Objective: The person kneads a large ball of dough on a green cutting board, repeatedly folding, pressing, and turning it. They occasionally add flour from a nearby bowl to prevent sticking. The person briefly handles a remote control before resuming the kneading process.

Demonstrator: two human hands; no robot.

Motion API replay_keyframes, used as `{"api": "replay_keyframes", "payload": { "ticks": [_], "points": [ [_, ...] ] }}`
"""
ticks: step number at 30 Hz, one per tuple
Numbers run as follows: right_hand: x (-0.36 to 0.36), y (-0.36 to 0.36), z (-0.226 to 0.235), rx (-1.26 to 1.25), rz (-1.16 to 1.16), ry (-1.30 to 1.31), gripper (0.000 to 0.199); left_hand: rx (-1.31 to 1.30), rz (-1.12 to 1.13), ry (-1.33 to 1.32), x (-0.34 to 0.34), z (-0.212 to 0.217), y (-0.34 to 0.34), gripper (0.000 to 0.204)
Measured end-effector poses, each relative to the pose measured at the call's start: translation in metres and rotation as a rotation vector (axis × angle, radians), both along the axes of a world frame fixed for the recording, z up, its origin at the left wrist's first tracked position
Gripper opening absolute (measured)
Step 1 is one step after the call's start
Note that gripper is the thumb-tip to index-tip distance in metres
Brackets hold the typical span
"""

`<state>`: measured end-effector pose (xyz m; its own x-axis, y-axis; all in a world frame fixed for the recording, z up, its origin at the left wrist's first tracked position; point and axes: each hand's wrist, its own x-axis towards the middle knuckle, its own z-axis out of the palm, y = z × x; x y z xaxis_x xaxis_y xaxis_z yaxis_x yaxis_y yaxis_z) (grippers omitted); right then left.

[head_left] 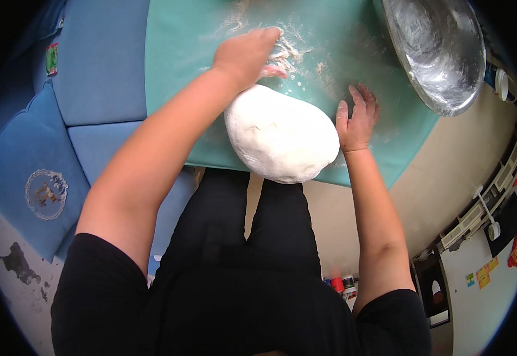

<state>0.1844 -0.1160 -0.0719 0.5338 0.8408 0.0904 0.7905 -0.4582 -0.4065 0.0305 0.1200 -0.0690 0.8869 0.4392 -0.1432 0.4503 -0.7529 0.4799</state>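
Note:
A large, smooth, rounded mass of white dough (282,133) lies at the near edge of the green table (193,35) and overhangs it slightly. Just beyond the dough, my left hand (247,54) is low over the tabletop beside flour and dough scraps (288,54). Its thumb stands apart from the bent fingers, whose tips are partly hidden. On the dough's right side is my right hand (360,118), fingers spread and dusted with flour, holding nothing. Its wrist is close against the dough.
A big metal basin (439,53) with whitish residue inside stands at the table's far right. Along the left runs a blue sofa (101,59) with a blue cushion (39,160). Flour smears mark the tabletop.

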Motion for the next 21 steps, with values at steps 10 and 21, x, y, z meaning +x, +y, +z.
{"api": "replay_keyframes", "payload": {
  "ticks": [10,21],
  "points": [
    [-0.038,-0.004,0.038,0.34,-0.358,0.47,0.017,0.177,-0.389,0.078,0.021,-0.008,0.01,0.016],
    [-0.051,-0.016,0.037,0.305,-0.387,0.458,0.016,-0.045,-0.25,0.068,0.016,-0.008,0.005,0.007]
  ]
}}
